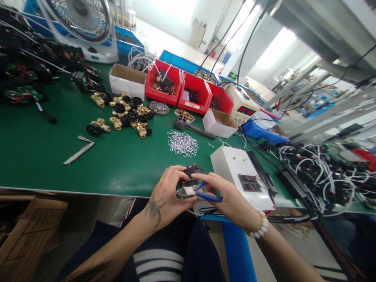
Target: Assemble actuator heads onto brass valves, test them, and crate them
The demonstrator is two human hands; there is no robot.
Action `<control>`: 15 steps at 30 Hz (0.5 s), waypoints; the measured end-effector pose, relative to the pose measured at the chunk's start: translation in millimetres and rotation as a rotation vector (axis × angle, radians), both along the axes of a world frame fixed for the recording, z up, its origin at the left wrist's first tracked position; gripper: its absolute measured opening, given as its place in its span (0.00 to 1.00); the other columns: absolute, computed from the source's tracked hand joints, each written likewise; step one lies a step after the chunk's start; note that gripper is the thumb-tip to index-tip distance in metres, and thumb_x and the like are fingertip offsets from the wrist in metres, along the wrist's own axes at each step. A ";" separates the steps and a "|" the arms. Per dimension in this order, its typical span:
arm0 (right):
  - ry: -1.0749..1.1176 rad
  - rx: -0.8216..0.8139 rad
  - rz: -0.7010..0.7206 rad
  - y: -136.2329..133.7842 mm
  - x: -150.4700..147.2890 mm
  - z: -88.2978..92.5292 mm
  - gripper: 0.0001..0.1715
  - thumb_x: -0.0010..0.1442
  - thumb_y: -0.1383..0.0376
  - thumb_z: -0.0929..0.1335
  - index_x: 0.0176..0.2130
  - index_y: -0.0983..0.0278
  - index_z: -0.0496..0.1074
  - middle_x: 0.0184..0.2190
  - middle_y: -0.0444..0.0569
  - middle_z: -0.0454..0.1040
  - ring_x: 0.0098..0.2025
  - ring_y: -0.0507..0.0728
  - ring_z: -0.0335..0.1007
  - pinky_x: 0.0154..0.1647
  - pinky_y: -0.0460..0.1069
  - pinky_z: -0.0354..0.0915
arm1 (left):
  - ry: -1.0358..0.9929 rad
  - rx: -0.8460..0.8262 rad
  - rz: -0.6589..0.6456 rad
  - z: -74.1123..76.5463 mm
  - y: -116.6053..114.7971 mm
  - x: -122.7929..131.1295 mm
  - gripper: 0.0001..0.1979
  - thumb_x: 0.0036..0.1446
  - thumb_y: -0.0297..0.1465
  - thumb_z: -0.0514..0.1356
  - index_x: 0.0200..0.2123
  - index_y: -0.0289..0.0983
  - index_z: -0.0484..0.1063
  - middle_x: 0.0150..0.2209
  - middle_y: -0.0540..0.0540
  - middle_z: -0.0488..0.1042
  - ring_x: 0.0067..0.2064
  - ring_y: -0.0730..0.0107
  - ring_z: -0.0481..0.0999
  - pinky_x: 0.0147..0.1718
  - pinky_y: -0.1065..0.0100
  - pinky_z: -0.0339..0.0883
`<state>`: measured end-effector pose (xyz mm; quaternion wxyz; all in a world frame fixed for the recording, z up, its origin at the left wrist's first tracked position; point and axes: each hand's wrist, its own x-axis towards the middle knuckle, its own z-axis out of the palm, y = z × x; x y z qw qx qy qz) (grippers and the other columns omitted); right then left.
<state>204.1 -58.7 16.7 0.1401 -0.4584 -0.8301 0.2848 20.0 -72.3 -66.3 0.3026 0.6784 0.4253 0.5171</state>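
- l hand (166, 192): at front edge of green bench (53, 156), fingers curled, clamped on a small blk part (194, 169); thumb apart from index, pliers' head in the gap btwn.
- r hand (227, 196): fingers & thumb closed round the blue handles of pliers (213, 197); index tip up by the blk part, can't tell if touching.
- pliers: jaws pointing l, toward l palm; white wrap nr pivot. can't tell if jaws touch the part.
- blk part: up btwn both hands, just above pliers; mostly hidden by fingers.
- wire clips (182, 143): loose silvery pile, just beyond hands. a stray clip or two (210, 145) to r of pile.
- white control box (225, 166): just r of hands, toggles & red/blk terminals on top.
- blk mallet (199, 131): lying behind clips, head to l, handle end nr an open white carton (225, 131).
- brass fittings (117, 123) w/ blk knobs: heaped on bench, l of clips & farther back.
- bent grey tool (80, 152): flat on bench, far l of hands.
- red bins (194, 105): row at back, small parts inside.
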 end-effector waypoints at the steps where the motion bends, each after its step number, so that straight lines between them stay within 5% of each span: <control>1: 0.013 -0.010 0.010 1.3 -0.3 -3.1 0.21 0.63 0.67 0.68 0.56 0.62 0.70 0.40 0.50 0.74 0.36 0.55 0.71 0.37 0.49 0.69 | -0.005 -0.003 0.000 0.6 -0.2 -0.2 0.19 0.48 0.31 0.71 0.40 0.37 0.66 0.48 0.40 0.70 0.51 0.58 0.73 0.49 0.55 0.72; 9: 0.098 0.006 0.034 0.1 -0.8 -6.2 0.17 0.64 0.67 0.65 0.53 0.62 0.70 0.38 0.49 0.74 0.36 0.54 0.71 0.37 0.48 0.68 | -0.021 -0.042 0.036 0.9 -0.4 1.4 0.19 0.45 0.26 0.72 0.37 0.36 0.68 0.48 0.40 0.71 0.51 0.57 0.73 0.49 0.54 0.71; 15: 0.175 0.434 -0.415 -3.5 8.2 -1.7 0.05 0.64 0.66 0.64 0.41 0.60 0.70 0.30 0.44 0.72 0.29 0.53 0.68 0.30 0.46 0.65 | -0.076 -0.124 0.106 0.9 -3.9 -6.8 0.16 0.47 0.30 0.70 0.37 0.37 0.68 0.50 0.39 0.69 0.52 0.57 0.73 0.45 0.55 0.74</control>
